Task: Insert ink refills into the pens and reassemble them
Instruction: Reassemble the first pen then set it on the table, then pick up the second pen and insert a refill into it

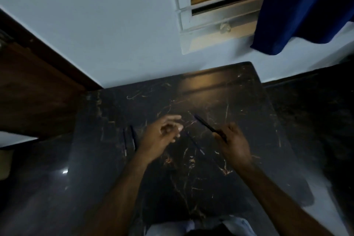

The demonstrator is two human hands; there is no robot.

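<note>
My right hand (232, 141) grips a dark pen barrel (206, 125) near its lower end, and the barrel points up and to the left above the table. My left hand (162, 136) hovers to the left of it with fingers loosely curled; whether a small part sits between thumb and fingers I cannot tell. Between the two hands a thin ink refill (193, 142) lies slanted on the table. Left of my left hand two more dark pen pieces (133, 138) lie side by side with a thin refill (124, 142) beside them.
The work goes on over a small dark marble-patterned table (239, 97) pushed against a pale wall. A window with a blue curtain (306, 5) is behind it, a brown wooden door (34, 82) at the left. Dark glossy floor surrounds the table.
</note>
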